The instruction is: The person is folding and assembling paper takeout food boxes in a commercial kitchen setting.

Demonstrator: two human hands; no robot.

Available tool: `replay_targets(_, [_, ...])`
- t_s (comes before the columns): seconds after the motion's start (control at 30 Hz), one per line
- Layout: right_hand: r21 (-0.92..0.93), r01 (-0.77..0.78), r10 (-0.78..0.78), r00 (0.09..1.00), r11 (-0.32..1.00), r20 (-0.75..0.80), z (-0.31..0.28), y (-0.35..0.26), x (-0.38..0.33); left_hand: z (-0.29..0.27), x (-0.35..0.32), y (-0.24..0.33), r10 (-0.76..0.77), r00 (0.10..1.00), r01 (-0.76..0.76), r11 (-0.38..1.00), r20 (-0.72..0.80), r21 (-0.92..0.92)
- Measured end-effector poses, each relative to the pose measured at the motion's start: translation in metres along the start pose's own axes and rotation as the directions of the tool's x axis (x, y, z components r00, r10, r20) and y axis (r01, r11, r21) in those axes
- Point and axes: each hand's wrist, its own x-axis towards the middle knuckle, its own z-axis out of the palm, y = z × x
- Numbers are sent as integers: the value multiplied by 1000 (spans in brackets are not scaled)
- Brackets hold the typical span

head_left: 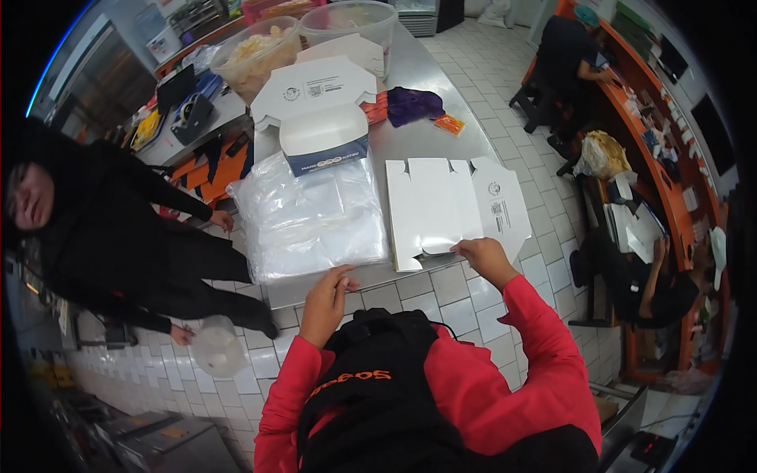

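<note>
My right hand [490, 262] pinches the near edge of the top sheet in a stack of flat white cardboard box blanks [431, 201], which lies at the table's right side. Near the table's front edge, my left hand [323, 303] hangs with fingers apart and holds nothing. Just beyond it lies a pile of clear plastic bags [311, 229]. A folded food box [325, 134], white inside with a dark blue front, stands on the far part of the bags with its lid raised.
Big clear tubs [256, 55] of food stand at the table's [441, 63] far end, near a purple cloth [414, 106] and an orange packet [449, 124]. A person in black [150, 229] stands close on my left, holding a translucent container [218, 347]. Others work at orange shelves on the right.
</note>
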Motion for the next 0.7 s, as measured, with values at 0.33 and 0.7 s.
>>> replay_targets(0.33, [703,-95,-15,989,705,149,-59,11,23,87,39,48,293,947,-270,947,-128,174])
replay_targets(0.7, [539,178,-247,967,823,59,-181,-55,-26,73,2,156,104,900,-186,970,-423,-158])
